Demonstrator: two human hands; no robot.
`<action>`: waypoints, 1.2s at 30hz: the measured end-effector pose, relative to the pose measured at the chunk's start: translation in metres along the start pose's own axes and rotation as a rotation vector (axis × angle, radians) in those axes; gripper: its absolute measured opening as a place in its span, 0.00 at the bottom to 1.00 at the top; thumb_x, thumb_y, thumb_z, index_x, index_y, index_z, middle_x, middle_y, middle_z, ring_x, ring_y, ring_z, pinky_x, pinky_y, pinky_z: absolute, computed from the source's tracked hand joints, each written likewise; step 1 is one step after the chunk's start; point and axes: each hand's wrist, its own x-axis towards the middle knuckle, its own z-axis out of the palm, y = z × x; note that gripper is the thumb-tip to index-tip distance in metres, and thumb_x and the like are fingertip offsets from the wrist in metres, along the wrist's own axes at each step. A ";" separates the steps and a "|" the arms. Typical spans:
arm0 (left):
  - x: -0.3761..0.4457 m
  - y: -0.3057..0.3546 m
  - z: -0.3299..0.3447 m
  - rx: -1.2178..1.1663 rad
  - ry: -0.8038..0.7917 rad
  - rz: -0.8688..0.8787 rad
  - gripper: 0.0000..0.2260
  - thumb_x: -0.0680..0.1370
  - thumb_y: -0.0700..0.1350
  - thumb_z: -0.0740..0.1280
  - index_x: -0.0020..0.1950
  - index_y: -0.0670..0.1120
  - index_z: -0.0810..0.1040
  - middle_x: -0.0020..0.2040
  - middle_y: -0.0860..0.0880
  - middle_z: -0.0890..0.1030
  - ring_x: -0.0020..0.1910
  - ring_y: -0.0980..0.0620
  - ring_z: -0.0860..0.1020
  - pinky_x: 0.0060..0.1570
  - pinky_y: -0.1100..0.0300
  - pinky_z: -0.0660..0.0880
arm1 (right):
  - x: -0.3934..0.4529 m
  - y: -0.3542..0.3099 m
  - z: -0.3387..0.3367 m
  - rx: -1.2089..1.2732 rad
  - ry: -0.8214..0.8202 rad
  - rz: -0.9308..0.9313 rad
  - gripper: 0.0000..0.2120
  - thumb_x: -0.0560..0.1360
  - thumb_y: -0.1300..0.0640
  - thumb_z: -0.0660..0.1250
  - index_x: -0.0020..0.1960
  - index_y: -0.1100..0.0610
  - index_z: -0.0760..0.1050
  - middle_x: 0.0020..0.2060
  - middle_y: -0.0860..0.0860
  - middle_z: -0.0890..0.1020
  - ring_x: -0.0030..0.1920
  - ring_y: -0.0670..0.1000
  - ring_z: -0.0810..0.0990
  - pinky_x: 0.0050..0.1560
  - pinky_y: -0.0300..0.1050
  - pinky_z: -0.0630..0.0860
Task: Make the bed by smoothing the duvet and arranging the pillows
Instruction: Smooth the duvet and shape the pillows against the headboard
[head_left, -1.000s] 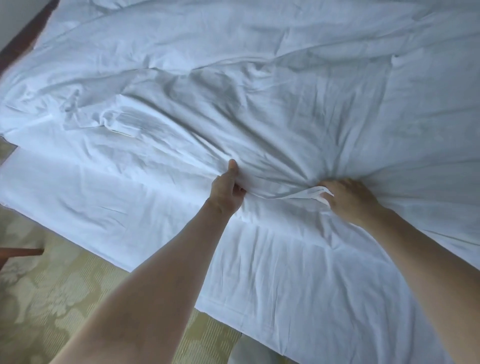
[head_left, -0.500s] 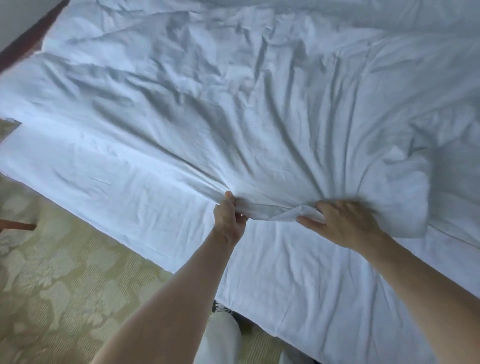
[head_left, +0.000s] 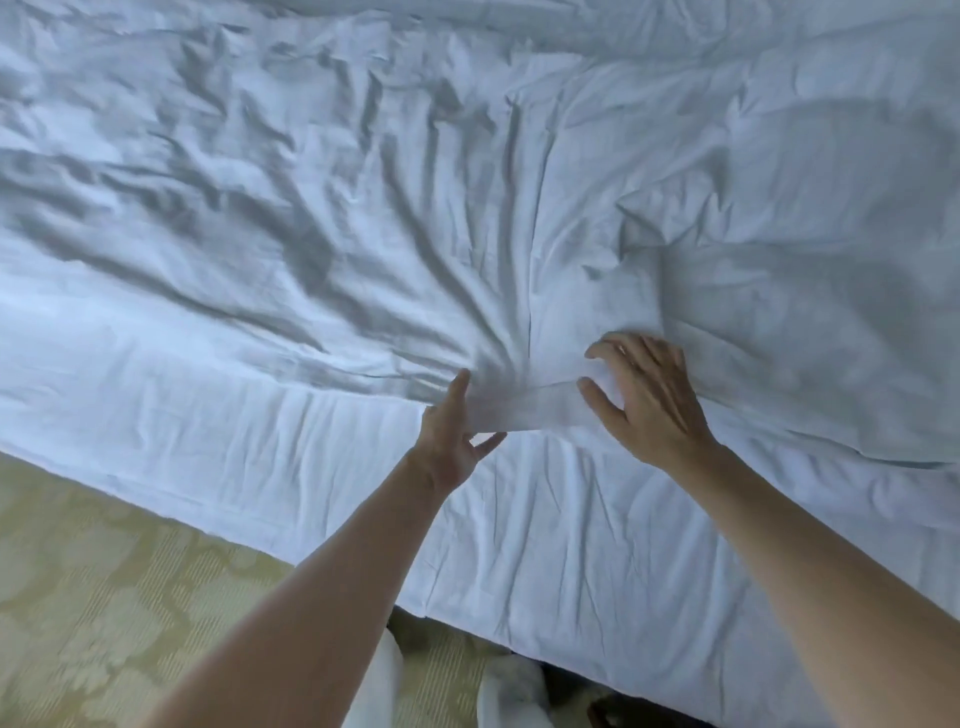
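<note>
The white duvet (head_left: 467, 182) covers the upper part of the view, heavily creased, with folds fanning out toward 12 and 10 o'clock from a gathered spot on its near edge, close to the middle of the view. A flap of that edge is stretched between the two hands. The left hand (head_left: 452, 441) meets it from 7 o'clock: the thumb lies straight along the top of the fabric and the fingers are extended beneath it, loosely open, so the flap rests over them rather than in a tight grip. The right hand (head_left: 644, 400), at 3 o'clock of the flap, has spread, slightly bent fingers; thumb and forefinger bracket the fabric's end, touching it, though motion blur hides any firm pinch. Below the duvet lies the white sheet (head_left: 571, 545). At 8 o'clock is patterned yellow-green carpet (head_left: 114, 597).
</note>
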 end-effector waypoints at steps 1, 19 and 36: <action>-0.007 -0.007 0.014 0.056 -0.064 -0.073 0.26 0.75 0.62 0.68 0.66 0.46 0.76 0.61 0.45 0.81 0.58 0.44 0.82 0.57 0.44 0.78 | -0.006 0.014 -0.006 0.002 0.027 0.093 0.17 0.78 0.46 0.58 0.58 0.55 0.76 0.56 0.50 0.79 0.59 0.54 0.75 0.58 0.54 0.67; 0.026 -0.076 0.259 1.500 -0.269 0.716 0.38 0.71 0.62 0.72 0.76 0.55 0.61 0.72 0.53 0.70 0.72 0.50 0.65 0.71 0.49 0.61 | -0.147 0.204 -0.077 0.010 0.361 0.968 0.16 0.76 0.47 0.65 0.54 0.59 0.78 0.57 0.56 0.77 0.59 0.58 0.75 0.59 0.54 0.70; 0.076 -0.124 0.326 2.114 -0.377 0.634 0.13 0.71 0.52 0.73 0.55 0.53 0.79 0.51 0.47 0.82 0.54 0.41 0.80 0.50 0.51 0.77 | -0.161 0.295 -0.124 1.057 1.080 1.425 0.37 0.73 0.68 0.69 0.77 0.50 0.59 0.70 0.49 0.71 0.67 0.49 0.74 0.71 0.52 0.71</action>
